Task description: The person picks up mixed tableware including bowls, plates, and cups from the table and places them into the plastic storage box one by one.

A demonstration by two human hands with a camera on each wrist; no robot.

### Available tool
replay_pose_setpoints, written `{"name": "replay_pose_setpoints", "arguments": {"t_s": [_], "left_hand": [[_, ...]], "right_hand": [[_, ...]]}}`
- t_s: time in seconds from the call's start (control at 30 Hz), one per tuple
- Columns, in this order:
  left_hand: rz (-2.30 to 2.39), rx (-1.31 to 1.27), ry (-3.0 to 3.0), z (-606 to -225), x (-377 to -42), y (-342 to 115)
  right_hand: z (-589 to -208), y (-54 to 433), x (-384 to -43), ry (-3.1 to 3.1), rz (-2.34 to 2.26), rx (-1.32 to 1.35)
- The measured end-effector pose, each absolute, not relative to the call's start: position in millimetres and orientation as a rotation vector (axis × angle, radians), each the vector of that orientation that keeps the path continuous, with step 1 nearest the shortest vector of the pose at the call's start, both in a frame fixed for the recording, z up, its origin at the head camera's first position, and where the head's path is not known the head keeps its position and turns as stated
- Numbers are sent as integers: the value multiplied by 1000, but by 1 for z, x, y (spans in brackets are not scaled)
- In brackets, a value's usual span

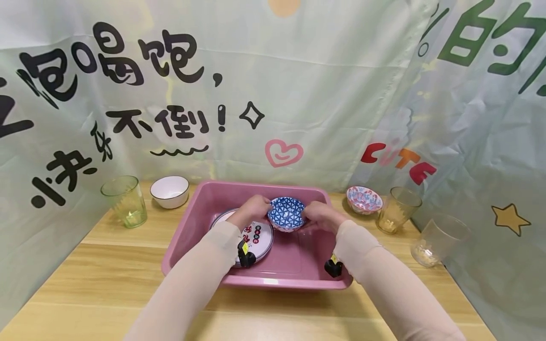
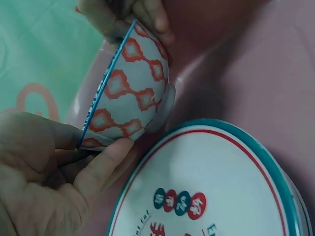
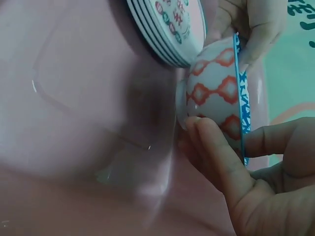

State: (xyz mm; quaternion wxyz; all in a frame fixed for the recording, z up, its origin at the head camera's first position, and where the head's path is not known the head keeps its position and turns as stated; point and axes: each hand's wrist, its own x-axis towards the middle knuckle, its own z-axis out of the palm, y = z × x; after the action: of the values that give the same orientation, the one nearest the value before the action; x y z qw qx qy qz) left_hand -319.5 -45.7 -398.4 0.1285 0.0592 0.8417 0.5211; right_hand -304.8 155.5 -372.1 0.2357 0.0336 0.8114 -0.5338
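Observation:
A small bowl [image 1: 286,214], blue and white inside with orange-red diamonds outside, is held between both hands over the back of a pink basin [image 1: 256,282]. My left hand [image 1: 251,210] pinches its left rim, thumb and fingers on either side of the wall, as the left wrist view shows on the bowl [image 2: 120,93]. On the opposite rim, my right hand [image 1: 321,217] grips it the same way, seen on the bowl [image 3: 214,83] in the right wrist view. Beneath my left forearm, a stack of white plates [image 1: 262,241] with red lettering lies in the basin's left side.
Left of the basin stand a green glass [image 1: 128,203] and a white bowl [image 1: 169,192]. To its right are a pink-and-blue patterned bowl [image 1: 364,200], an amber glass [image 1: 396,210] and a clear glass [image 1: 437,241]. A printed cloth [image 1: 332,94] hangs behind the wooden table [image 1: 111,284].

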Motion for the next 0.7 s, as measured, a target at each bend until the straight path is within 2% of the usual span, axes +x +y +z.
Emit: {"name": "replay_pose_setpoints", "arguments": {"t_s": [0.37,0.7], "left_hand": [[1152,317,2784,-405,-316,-38],[956,334,2890,-410,-318,-31]], "right_hand": [[-380,152,-304,2261,-1350,135],[-383,151,-303,2320,-1296,124]]}}
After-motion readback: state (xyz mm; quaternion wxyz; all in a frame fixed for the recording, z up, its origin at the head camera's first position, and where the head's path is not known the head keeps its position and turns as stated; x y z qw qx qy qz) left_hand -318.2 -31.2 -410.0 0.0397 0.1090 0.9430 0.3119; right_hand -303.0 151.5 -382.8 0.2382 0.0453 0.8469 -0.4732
